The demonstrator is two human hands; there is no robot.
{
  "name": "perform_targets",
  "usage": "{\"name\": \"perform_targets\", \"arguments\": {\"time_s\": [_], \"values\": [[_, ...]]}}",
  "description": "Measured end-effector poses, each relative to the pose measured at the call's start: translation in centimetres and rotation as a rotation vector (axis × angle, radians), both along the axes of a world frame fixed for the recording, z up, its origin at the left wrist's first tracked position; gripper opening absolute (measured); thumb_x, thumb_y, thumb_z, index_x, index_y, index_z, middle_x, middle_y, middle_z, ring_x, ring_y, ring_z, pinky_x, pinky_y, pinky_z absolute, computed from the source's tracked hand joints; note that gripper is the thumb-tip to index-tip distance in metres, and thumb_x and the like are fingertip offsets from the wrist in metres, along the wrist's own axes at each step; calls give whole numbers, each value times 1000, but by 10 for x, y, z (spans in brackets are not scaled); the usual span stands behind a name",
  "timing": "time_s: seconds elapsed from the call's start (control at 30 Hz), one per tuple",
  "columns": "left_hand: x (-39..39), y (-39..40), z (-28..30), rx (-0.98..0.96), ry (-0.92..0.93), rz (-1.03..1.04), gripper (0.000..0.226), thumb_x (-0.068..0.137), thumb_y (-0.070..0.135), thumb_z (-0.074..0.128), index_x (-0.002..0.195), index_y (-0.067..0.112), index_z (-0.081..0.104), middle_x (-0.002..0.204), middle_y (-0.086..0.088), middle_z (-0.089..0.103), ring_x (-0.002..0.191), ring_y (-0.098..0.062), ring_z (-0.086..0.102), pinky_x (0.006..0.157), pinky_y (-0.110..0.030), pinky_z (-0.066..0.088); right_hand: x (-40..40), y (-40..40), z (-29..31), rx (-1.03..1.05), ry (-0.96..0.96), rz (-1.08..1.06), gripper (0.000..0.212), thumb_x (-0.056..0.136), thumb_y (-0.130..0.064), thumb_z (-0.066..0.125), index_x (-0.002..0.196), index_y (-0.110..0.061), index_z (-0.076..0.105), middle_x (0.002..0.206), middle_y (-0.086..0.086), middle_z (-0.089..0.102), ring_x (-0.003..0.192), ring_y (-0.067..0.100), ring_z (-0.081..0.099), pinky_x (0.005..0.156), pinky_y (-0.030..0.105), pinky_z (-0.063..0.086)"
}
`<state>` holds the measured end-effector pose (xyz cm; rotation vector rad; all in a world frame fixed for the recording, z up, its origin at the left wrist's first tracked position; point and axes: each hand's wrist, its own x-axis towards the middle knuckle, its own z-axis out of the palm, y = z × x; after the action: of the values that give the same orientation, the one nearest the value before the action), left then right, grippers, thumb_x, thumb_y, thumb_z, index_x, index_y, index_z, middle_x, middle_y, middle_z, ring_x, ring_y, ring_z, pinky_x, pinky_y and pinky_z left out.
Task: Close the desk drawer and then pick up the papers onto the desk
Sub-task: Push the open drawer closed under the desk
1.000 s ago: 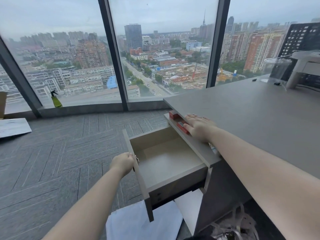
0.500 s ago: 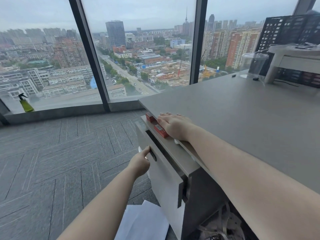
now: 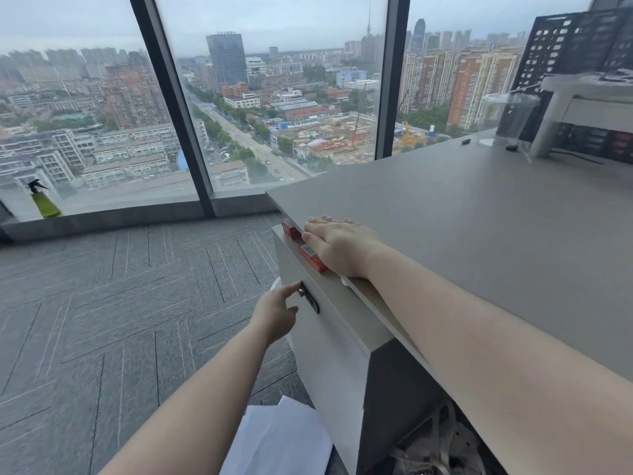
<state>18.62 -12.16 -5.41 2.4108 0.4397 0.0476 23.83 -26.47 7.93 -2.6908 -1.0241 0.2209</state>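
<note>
The white desk drawer (image 3: 329, 358) sits flush with its cabinet, closed. My left hand (image 3: 275, 311) rests against the drawer front with its fingertips at the dark handle (image 3: 310, 299), holding nothing. My right hand (image 3: 337, 246) lies flat, palm down, on the edge of the grey desk (image 3: 479, 241), fingers spread. White papers (image 3: 277, 440) lie on the carpet at the foot of the cabinet, partly hidden by my left forearm.
Two red boxes (image 3: 313, 258) sit on the cabinet top beside my right hand. At the desk's far right stand a clear plastic cup (image 3: 507, 118), a white stand (image 3: 582, 104) and a black perforated rack (image 3: 579, 46). A green spray bottle (image 3: 44, 200) stands on the window sill. Cables lie under the desk.
The drawer went from wide open to fully closed, pushed in by my left hand. My right hand stayed flat on the desk edge. The view shifted left.
</note>
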Motion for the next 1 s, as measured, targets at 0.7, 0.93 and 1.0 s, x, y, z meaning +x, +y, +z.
{"name": "perform_targets", "arguments": {"time_s": [0.7, 0.93, 1.0], "values": [[25, 1, -19, 141, -113, 61, 30, 94, 26, 42, 91, 5, 64, 88, -13, 65, 85, -33, 58, 64, -34, 38, -3, -2, 3, 8, -14, -7, 52, 101, -41, 18, 150, -27, 28, 161, -12, 18, 149, 6, 11, 119, 31, 5], [26, 0, -23, 239, -170, 26, 25, 94, 20, 38, 89, 3, 56, 83, -7, 51, 82, -32, 53, 63, -33, 32, 1, -1, 0, 21, -19, -1, 52, 100, -43, 20, 150, -28, 28, 161, -12, 18, 149, 7, 11, 119, 31, 5], [28, 2, -22, 244, -162, 13, 26, 94, 21, 38, 89, 3, 56, 83, -6, 51, 79, -30, 50, 63, -33, 32, 3, 0, -1, 27, -25, 0, 52, 100, -43, 21, 149, -28, 29, 161, -11, 19, 149, 7, 11, 120, 31, 5]]}}
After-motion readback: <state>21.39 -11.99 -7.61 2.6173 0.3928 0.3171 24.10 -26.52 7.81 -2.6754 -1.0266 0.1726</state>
